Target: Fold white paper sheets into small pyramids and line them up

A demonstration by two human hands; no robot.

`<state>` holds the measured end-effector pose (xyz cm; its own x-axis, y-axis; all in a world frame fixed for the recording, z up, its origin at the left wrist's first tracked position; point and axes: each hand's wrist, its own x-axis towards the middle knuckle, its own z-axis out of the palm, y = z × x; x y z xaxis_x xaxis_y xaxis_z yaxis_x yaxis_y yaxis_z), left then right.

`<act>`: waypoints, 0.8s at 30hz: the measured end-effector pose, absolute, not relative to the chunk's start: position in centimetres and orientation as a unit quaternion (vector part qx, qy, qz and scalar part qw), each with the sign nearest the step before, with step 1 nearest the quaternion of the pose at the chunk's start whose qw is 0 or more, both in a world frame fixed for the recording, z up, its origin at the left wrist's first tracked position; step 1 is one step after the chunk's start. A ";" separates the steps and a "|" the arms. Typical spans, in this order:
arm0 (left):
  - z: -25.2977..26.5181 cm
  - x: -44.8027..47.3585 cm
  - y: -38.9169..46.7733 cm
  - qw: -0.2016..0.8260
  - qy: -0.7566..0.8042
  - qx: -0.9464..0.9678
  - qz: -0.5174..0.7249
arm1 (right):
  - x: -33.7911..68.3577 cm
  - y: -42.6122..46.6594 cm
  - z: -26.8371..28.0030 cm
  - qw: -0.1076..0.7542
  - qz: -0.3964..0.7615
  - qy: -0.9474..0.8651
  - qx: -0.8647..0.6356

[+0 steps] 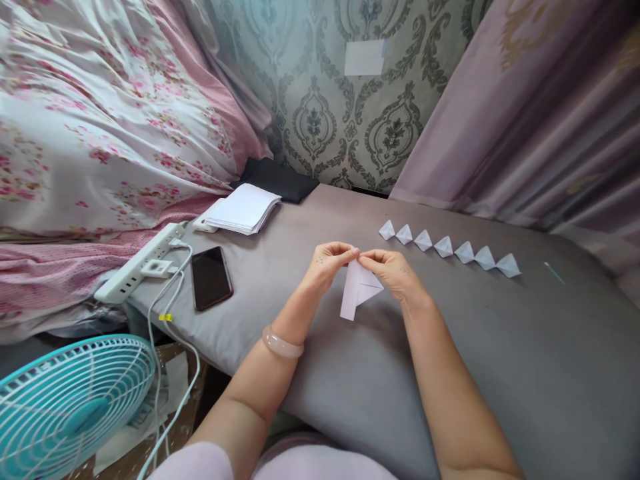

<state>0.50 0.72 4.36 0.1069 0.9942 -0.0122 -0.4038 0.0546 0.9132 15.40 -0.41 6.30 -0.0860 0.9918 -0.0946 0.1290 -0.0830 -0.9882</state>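
Observation:
A partly folded sheet of white paper [353,293] hangs between my two hands above the grey-covered surface. My left hand [327,261] pinches its top edge with thumb and finger. Close beside it, my right hand [393,270] pinches the same edge a little to the right. A long strip of the paper points down, and a triangular flap sticks out to the right under my right hand. Beyond my right hand, several small folded paper pieces [443,247] lie in a slanting row.
A stack of white paper [244,208] lies at the back left, near a black folded item [277,179]. A phone [212,279] and a power strip [143,260] with white cables are at the left. A turquoise fan [85,413] stands low left. A thin stick [554,273] lies far right.

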 end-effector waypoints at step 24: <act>6.8 0.8 -1.3 0.411 0.267 0.696 0.524 | 17.5 0.9 6.6 0.435 0.619 -0.410 -0.509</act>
<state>0.85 -1.32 6.80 0.3078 0.8030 0.5103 -0.0593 -0.5191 0.8527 17.48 0.86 6.62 -0.1028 0.9563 -0.2735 -0.1207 -0.2850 -0.9509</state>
